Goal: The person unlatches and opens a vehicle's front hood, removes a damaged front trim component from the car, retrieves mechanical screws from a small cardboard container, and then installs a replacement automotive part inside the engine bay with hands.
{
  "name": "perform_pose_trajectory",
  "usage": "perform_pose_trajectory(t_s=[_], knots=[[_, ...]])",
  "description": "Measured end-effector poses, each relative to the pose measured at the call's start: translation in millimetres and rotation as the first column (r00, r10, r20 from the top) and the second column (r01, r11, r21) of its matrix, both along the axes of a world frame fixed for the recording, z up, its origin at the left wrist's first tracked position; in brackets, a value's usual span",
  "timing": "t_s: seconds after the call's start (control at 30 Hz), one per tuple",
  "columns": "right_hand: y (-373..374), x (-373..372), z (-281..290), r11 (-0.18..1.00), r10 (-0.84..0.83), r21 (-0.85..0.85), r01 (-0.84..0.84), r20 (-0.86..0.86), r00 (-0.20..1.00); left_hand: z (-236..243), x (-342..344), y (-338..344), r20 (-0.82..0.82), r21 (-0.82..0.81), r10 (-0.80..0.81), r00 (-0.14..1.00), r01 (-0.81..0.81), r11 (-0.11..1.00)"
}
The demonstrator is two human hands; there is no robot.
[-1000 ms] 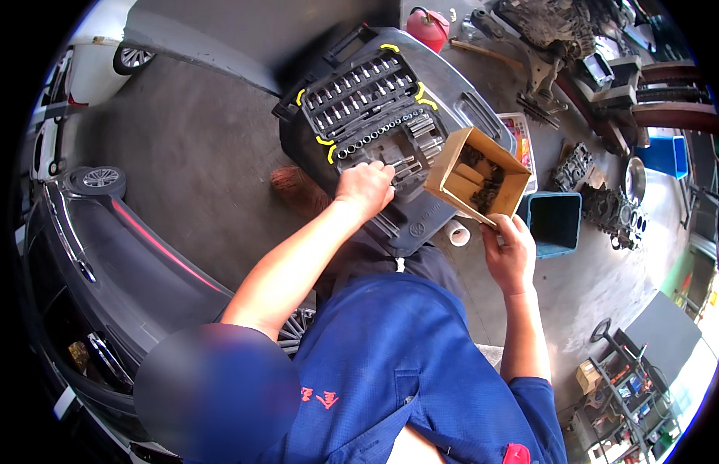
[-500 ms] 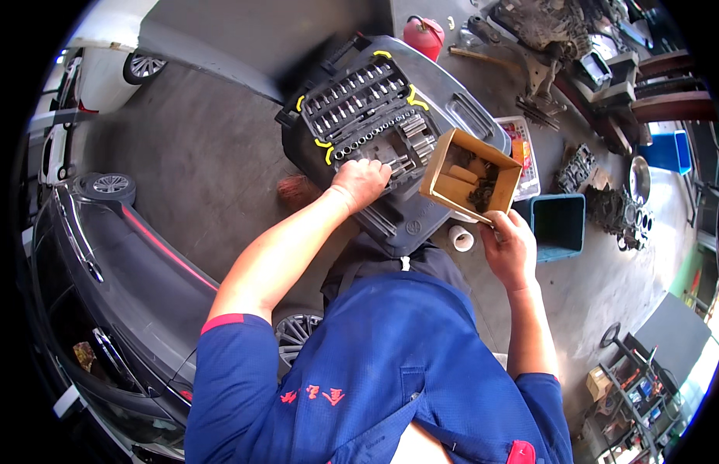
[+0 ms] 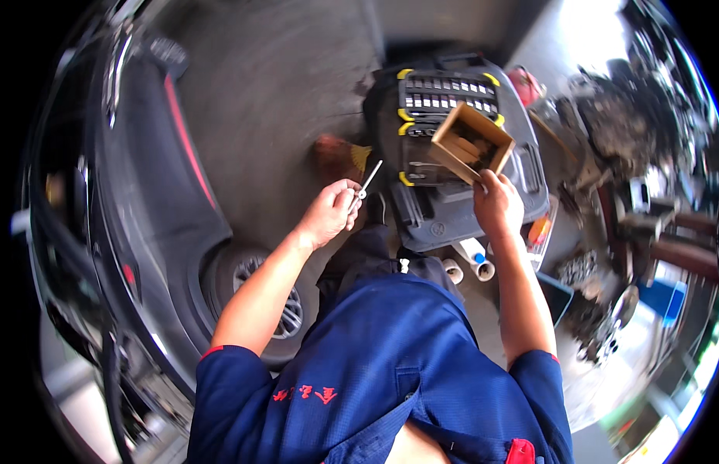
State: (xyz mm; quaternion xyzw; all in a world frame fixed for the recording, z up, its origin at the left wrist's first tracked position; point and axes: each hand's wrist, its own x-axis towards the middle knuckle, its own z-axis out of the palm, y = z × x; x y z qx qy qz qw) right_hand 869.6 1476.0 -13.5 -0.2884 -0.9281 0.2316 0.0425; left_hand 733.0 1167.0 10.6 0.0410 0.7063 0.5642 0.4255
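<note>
- Grey floor (image 3: 259, 100) shows behind a thin metal tool (image 3: 370, 179), pinched in the person's left hand (image 3: 325, 216), its tip just beside the left edge of a black moulded surface (image 3: 456, 223).
- Tilted cardboard box (image 3: 454, 164), gripped at its near corner by the right hand (image 3: 499, 207), overlaps a yellow-cornered socket set (image 3: 450, 93) on that surface.
- Bare floor runs left to a dark car (image 3: 147, 170); blurred machine parts (image 3: 626, 127) crowd the right.

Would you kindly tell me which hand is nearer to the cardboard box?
Right: the right hand grips the cardboard box at its near edge; the left hand is to its left, holding a metal tool.
</note>
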Motion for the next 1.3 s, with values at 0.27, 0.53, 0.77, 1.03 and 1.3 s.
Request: perform_pose_trajectory(t_s=[0.27,0.53,0.77,1.03,1.3], knots=[[-98,2,89,0.834,0.532,-0.039,-0.55,-0.204,0.822,32,119,-130,0.167,0.267,0.384,0.908,-0.417,0.869],[-311,25,135,-0.025,0.942,0.025,-0.999,-0.334,-0.032,62,232,-205,0.134,0.325,0.503,0.854,-0.517,0.792],[-470,131,124,-0.24,0.925,-0.189,-0.952,-0.343,-0.165,64,380,-332,-0.295,0.087,0.734,0.612,-0.747,0.659],[-618,223,126,-0.555,0.765,-0.057,-0.83,-0.427,-0.482,62,515,-406,-0.397,-0.032,0.905,0.153,-0.988,0.153],[-730,242,136,-0.684,0.729,-0.437,-0.584,-0.392,-0.561,76,595,-461,-0.512,0.234,0.856,-0.076,-0.971,0.053]])
